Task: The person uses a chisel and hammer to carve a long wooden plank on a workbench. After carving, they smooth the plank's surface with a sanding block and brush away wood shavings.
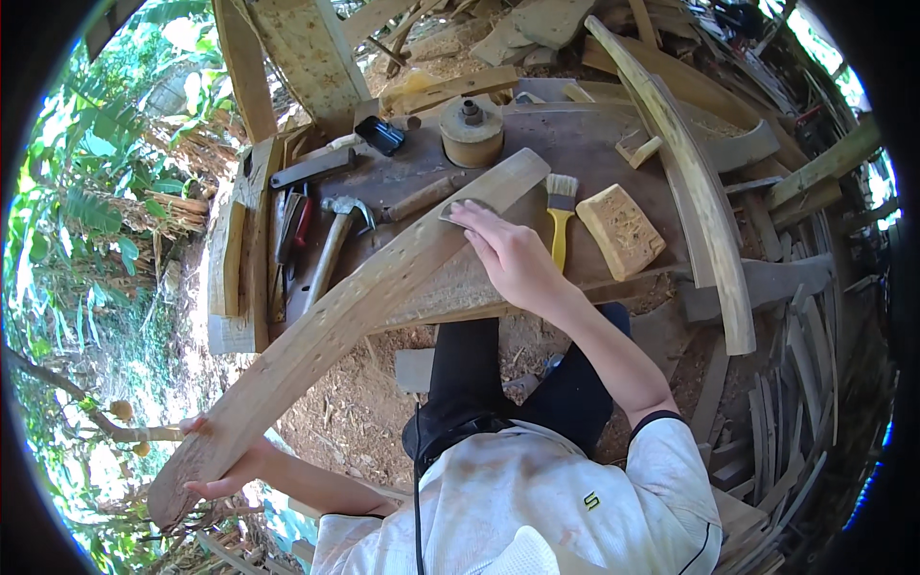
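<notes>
A long, slightly curved wooden plank (pixel 345 307) runs slantwise from the lower left up across the workbench. My left hand (pixel 235 465) grips its lower end, fingers and thumb on opposite edges, out past the bench. Near the upper end, my right hand (pixel 513 254) presses a small flat dark pad (pixel 468 207) onto the plank's face. The pad looks like sandpaper, but the fingers cover most of it. Just right of the plank lie a yellow-handled paintbrush (pixel 561 216) and a wood block (pixel 621 232).
On the workbench (pixel 613 144) rest a claw hammer (pixel 335 240), red-handled pliers (pixel 303 222), a black tray-like piece (pixel 380 135) and a round wooden piece with a metal top (pixel 471 132). A curved pole (pixel 704 201) leans at right. Scrap wood (pixel 805 355) is piled beyond it.
</notes>
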